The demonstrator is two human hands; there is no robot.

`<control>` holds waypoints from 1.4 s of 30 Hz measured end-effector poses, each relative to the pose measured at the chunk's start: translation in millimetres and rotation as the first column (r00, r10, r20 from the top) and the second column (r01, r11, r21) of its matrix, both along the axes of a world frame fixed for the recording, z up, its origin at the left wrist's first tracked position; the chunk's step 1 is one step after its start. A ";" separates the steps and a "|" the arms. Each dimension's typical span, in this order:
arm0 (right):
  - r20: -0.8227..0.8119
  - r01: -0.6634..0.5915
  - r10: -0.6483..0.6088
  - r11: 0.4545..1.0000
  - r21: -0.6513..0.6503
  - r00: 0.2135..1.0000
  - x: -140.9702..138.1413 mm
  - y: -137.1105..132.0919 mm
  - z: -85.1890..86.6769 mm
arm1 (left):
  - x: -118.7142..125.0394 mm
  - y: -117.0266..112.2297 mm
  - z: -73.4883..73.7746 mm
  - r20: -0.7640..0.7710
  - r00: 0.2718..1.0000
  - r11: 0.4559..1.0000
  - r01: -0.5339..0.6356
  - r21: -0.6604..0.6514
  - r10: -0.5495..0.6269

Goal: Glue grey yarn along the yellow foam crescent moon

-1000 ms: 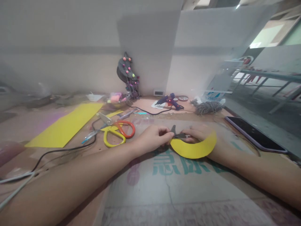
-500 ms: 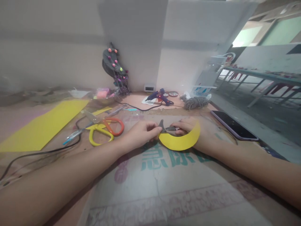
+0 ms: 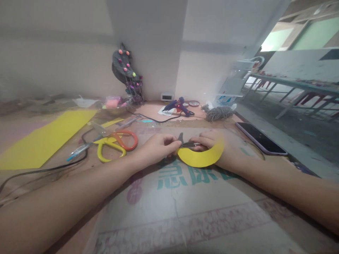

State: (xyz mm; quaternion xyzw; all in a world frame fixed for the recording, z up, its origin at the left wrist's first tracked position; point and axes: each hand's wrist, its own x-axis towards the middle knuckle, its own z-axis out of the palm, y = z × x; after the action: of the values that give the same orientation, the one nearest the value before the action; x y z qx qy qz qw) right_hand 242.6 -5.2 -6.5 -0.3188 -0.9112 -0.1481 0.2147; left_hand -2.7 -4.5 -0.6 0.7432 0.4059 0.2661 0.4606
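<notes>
My left hand [image 3: 164, 145] is closed in a pinch around the left end of a yellow paper crescent [image 3: 200, 159]. A dark grey piece [image 3: 180, 137], perhaps felt, sticks up past the same fingertips. Facing it, my right hand [image 3: 212, 143] is closed around a small scissors-like tool [image 3: 189, 144] with a dark pointed end and a silvery part. The tool's tip reaches close to the left fingertips; its handle is hidden in the right fingers. The crescent curves below both hands, its blurred right end in front of the right hand.
Scissors with yellow and orange handles [image 3: 127, 140], a pen [image 3: 78, 151] and a yellow sheet [image 3: 50, 139] lie left. Behind are a glue gun [image 3: 178, 106] with a cord, grey yarn [image 3: 218, 113] and a grey moon ornament [image 3: 122, 67]. A phone [image 3: 261, 137] lies right.
The whole view has shifted slightly, so everything sits a little further left and higher. The dark tool's tip shows closer together. Both hands keep their hold.
</notes>
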 end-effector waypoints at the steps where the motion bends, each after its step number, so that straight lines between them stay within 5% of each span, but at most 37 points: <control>1: 0.009 0.004 -0.004 1.000 0.000 1.000 -0.3 -0.2 0.5 | -0.2 0.5 -0.6 0.001 1.000 1.000 0.004 0.000 -0.004; 13: -0.021 0.013 -0.013 1.000 0.010 1.000 -2.0 -2.7 0.1 | -0.4 4.5 -5.0 -0.010 1.000 0.999 0.024 0.031 -0.024; 18: -0.042 -0.006 0.001 0.995 -0.104 0.999 5.2 7.0 -6.3 | -0.8 4.8 -6.0 -0.012 1.000 1.000 0.023 0.015 -0.022; 22: -0.102 0.065 -0.093 0.967 -0.247 0.990 5.0 8.2 0.0 | -1.4 6.2 -8.3 -0.011 1.000 0.999 0.018 0.027 -0.018; 33: -0.274 0.211 -0.325 0.903 -0.374 0.905 -4.2 0.0 3.0 | 0.4 6.1 -6.2 0.172 0.985 0.996 0.046 -0.080 -0.031; 38: -0.273 0.203 -0.289 0.931 -0.302 0.918 -5.8 -5.8 5.0 | 0.1 8.1 -7.7 0.195 0.981 0.996 0.031 -0.079 -0.015; 42: -0.094 0.265 -0.291 0.939 -0.221 0.952 -7.3 -11.9 15.9 | 0.3 7.9 -6.3 0.155 0.988 0.999 -0.010 -0.048 0.017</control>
State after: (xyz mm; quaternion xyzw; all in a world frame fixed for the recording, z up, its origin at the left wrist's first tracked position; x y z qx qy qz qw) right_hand 235.3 -17.1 9.5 -0.4734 -0.8521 -0.0617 0.2144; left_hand -2.4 3.4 -6.9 0.7065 0.3797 0.3167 0.5063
